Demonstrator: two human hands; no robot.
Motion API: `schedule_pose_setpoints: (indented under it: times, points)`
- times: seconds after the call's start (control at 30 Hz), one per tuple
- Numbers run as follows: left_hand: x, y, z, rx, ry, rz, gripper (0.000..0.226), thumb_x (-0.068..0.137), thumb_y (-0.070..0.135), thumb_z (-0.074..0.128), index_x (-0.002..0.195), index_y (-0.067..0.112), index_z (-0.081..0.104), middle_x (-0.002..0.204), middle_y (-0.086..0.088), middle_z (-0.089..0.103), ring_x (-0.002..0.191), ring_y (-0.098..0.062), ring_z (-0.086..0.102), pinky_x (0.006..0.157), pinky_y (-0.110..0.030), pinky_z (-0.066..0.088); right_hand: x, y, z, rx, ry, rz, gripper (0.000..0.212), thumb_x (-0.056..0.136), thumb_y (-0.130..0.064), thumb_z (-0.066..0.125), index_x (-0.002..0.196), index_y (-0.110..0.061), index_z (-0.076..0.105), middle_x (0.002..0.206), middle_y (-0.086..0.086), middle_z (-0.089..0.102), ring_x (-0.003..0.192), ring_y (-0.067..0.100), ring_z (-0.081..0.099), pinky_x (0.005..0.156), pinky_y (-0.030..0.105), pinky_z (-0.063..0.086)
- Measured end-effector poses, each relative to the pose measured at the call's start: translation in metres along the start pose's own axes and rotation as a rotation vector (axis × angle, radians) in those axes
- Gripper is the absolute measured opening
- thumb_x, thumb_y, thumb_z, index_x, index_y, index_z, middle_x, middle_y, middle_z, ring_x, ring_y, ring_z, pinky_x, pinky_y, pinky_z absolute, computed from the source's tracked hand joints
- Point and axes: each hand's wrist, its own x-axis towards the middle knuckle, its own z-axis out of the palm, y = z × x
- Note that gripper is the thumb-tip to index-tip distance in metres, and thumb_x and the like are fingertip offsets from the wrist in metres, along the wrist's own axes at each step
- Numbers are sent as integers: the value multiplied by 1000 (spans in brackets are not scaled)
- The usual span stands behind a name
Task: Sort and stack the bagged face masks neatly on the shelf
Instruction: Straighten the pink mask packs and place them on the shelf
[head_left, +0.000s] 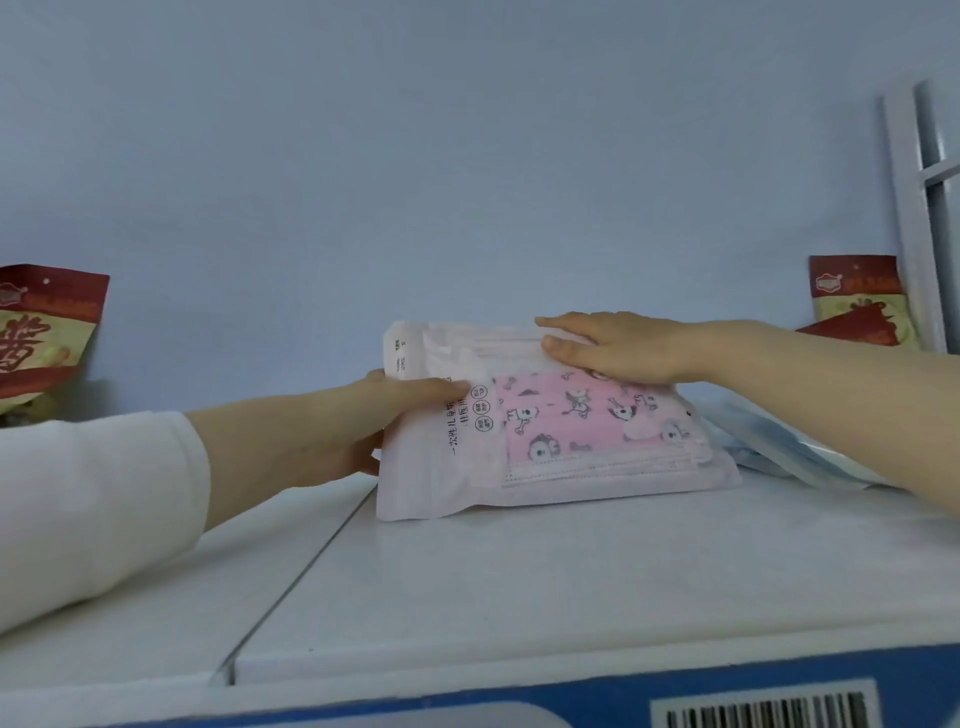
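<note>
Gently, the mask bag (571, 441) should be squared.
Nine-o'clock end pinched by left fingers (436, 388); top pressed by flat right fingers (569, 345).

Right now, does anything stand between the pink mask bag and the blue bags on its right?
Nothing visible: the pink mask bag sits right beside the blue bags; only the right forearm crosses above them.

mask bag (550, 436) on shelf (519, 571), ctr

Fingers of the left hand (332, 431) lie hidden behind the pink mask bag (545, 441); right of that bag, the right forearm (841, 400) covers part of the blue mask bags (779, 452).
</note>
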Motion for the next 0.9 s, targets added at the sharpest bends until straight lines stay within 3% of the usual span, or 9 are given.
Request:
schedule_pose_setpoints:
  times: [0.07,0.13,0.2,0.3,0.37,0.5,0.6,0.77,0.9]
  points:
    - [1,0,-3,-16,10,13,89,46,50,82,128,28,52,114,3,70,104,-18,67,96,-44,50,0,4,2,-35,11,28,80,70,-80,11,144,-50,4,149,-1,29,140,25,21,114,47,20]
    - [5,0,-3,-75,93,21,97,48,55,82,133,28,44,116,3,68,102,-19,68,92,-43,52,3,5,8,-49,37,60,69,81,-74,13,143,-50,-3,146,3,28,139,27,18,111,50,22]
    - [7,-1,-1,-83,153,20,80,67,53,78,133,25,42,113,2,69,98,-19,69,89,-42,53,5,3,16,-17,31,70,66,85,-72,16,144,-49,-4,148,4,25,141,27,11,113,51,18]
    - [5,-3,2,-17,76,9,46,83,43,65,123,21,57,105,2,73,97,-18,69,92,-39,51,8,5,22,27,8,95,67,86,-71,18,144,-48,-5,149,6,23,142,28,4,115,50,10]
    - [2,-1,2,-1,60,17,39,85,41,62,118,21,61,104,1,73,98,-18,69,92,-36,51,8,6,20,25,-9,103,68,85,-72,19,143,-49,-7,153,6,17,143,28,-1,116,50,6]
    - [-4,0,4,-38,34,-71,43,84,49,58,114,20,63,105,0,73,100,-16,68,91,-32,49,0,0,24,24,-29,103,67,88,-69,18,144,-46,-11,157,4,-14,143,28,-17,115,45,-6]
    - [-6,-4,3,-3,-9,-144,48,83,52,56,114,16,62,108,-1,72,101,-15,67,90,-29,48,-7,-5,39,-52,-203,53,65,91,-65,11,148,-37,-1,159,-3,-1,146,20,-4,118,38,-5]
    - [-2,-7,1,95,56,-138,40,85,32,66,112,3,60,101,-8,72,88,-19,68,78,-28,52,-20,-13,33,100,-380,79,58,97,-55,17,147,-27,25,152,-12,24,141,11,21,110,23,11]
    - [-5,0,-1,134,-2,-187,22,84,21,68,92,5,56,75,-2,74,60,-11,70,49,-20,54,-26,-18,18,69,-514,222,61,88,-68,28,141,-38,27,147,-10,31,132,19,38,108,47,33]
